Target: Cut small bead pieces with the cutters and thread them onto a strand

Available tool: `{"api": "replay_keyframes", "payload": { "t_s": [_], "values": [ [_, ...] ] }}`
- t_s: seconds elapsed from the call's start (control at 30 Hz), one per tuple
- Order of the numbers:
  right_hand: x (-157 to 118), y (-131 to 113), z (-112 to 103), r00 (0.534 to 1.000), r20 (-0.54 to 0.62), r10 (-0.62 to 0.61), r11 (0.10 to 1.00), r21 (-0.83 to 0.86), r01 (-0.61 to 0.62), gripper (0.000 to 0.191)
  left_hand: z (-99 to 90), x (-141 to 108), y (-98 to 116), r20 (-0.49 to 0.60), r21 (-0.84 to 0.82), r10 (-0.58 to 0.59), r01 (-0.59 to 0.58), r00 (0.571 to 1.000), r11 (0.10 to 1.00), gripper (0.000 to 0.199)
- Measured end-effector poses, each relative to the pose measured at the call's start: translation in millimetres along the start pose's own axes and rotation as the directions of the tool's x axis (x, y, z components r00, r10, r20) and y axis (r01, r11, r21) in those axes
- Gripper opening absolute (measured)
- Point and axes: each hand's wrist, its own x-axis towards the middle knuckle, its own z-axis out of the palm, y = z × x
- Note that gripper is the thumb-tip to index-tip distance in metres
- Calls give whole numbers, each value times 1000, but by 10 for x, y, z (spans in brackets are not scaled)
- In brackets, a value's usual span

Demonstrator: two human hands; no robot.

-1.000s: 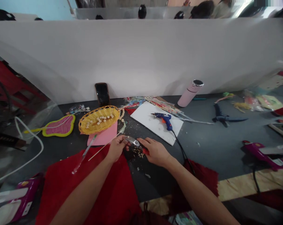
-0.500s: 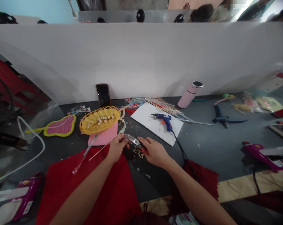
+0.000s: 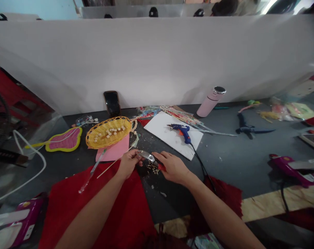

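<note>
Nip risk at the cutters

Cutters sit between both hands, near pale bits on the dark tabletop. Right hand is wrapped round the handle end. Left hand has fingers bunched at the blade end; can't tell what they pinch, if anything. Likely fault: squeezing with fingertips that close catches skin. Also, an unheld offcut could fly on a sharp snip.

1. Cutters: silver head, round pivot, red grip; slanting from the right hand to the left hand.
2. Pale stick: thin, straight, slanting beside the left hand.
3. Small pale pieces: scattered below the cutters.
</note>
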Motion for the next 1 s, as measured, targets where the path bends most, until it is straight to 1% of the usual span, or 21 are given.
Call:
{"api": "replay_keyframes", "payload": {
  "t_s": [0.13,0.27,0.4,0.57,0.67,0.8,1.0],
  "values": [
    [-19,-39,20,999,3,33,999,23,-33,56,7,-18,-2,-17,11,16,-16,1000,1000,11],
    [-22,-88,36,998,11,68,998,5,-68,55,20,-25,14,-23,25,27,-26,999,999,12],
    [-3,-119,59,995,-27,94,996,-5,-94,56,44,-21,49,-56,-2,53,-53,997,999,13],
    [15,-103,108,995,-64,82,997,3,-82,59,63,-22,76,-70,-54,80,-84,994,995,12],
    [14,-88,98,996,-61,66,997,-24,-67,58,53,-16,67,-78,-60,61,-66,995,996,11],
    [5,-81,52,997,-39,59,995,-79,-62,59,29,3,35,-62,-75,19,-24,998,997,10],
    [1,-69,56,998,-37,43,995,-87,-46,63,7,11,-8,-44,-94,-7,3,999,996,11]
  ]
}}
